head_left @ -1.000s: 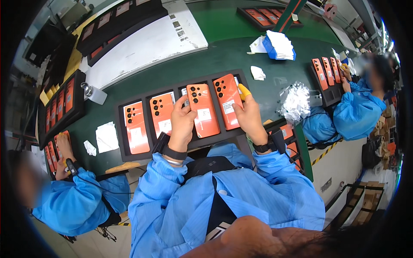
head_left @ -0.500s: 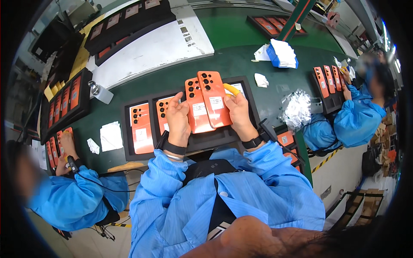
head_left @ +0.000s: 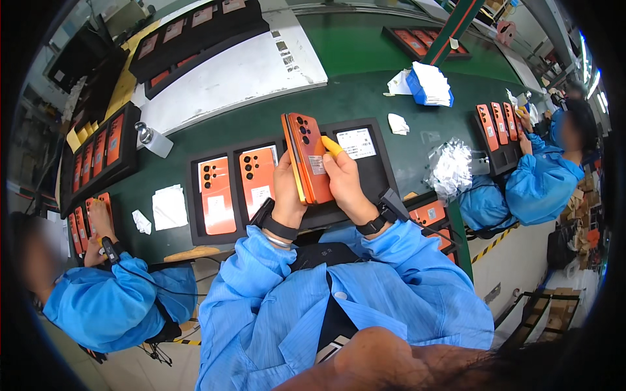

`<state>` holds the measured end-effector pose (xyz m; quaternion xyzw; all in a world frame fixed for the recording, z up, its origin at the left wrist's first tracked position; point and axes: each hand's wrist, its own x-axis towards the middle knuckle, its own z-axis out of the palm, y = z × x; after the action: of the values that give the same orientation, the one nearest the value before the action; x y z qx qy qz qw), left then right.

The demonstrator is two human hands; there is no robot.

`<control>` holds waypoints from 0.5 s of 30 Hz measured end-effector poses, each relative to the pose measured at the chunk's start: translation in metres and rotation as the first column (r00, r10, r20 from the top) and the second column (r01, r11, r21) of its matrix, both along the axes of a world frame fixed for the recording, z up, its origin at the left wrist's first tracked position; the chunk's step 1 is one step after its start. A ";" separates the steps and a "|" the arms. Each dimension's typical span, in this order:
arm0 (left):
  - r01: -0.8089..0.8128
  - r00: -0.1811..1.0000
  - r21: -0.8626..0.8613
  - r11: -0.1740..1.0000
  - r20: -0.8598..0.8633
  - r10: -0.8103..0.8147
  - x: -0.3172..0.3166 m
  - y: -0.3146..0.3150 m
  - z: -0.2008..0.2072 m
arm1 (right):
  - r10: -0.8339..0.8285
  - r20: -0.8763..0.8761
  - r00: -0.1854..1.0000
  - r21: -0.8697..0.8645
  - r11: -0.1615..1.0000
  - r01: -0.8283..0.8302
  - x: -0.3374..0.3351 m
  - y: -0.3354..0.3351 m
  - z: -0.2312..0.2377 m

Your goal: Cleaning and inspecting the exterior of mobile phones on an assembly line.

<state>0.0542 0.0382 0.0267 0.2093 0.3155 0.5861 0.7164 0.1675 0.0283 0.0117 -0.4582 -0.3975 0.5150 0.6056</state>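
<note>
Two orange phones are pressed together back to front and tilted on edge between my hands, above the black foam tray (head_left: 381,140). The nearer phone (head_left: 317,180) shows its camera rings and a white label. Behind it, only a narrow side strip of the other phone (head_left: 292,163) shows. My left hand (head_left: 287,190) grips the pair from the left. My right hand (head_left: 344,184), with a yellow cover on a finger, closes on the right edge. In the tray's left slots lie an orange phone (head_left: 217,215) and another orange phone (head_left: 257,171), camera ends away from me.
A white paper label (head_left: 356,143) lies in the tray. Around it are a white cloth (head_left: 169,207), a pump bottle (head_left: 154,139), a blue box of wipes (head_left: 428,88) and a crumpled plastic heap (head_left: 450,168). Co-workers in blue sit at left and right, handling phones.
The two phones, fanned apart with backs toward me before, are now stacked together and turned on edge. My left hand has moved right, uncovering the second phone in the tray.
</note>
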 end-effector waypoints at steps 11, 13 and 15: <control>-0.066 0.902 0.088 0.994 -0.421 0.097 0.006 -0.001 -0.014 | -0.021 0.543 0.839 0.145 0.987 -0.070 -0.003 -0.008 0.003; -0.051 0.853 0.155 0.987 -0.507 0.124 0.003 0.002 -0.023 | -0.001 0.554 0.832 0.121 0.989 -0.079 -0.003 -0.010 0.008; -0.016 0.800 0.227 0.974 -0.581 0.149 0.000 0.002 -0.031 | 0.017 0.576 0.817 0.099 0.991 -0.090 -0.002 -0.010 0.008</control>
<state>0.0542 0.0405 -0.0043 0.4427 0.4690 0.5517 0.5289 0.1651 0.0188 0.0199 -0.5426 -0.6048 0.3448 0.4700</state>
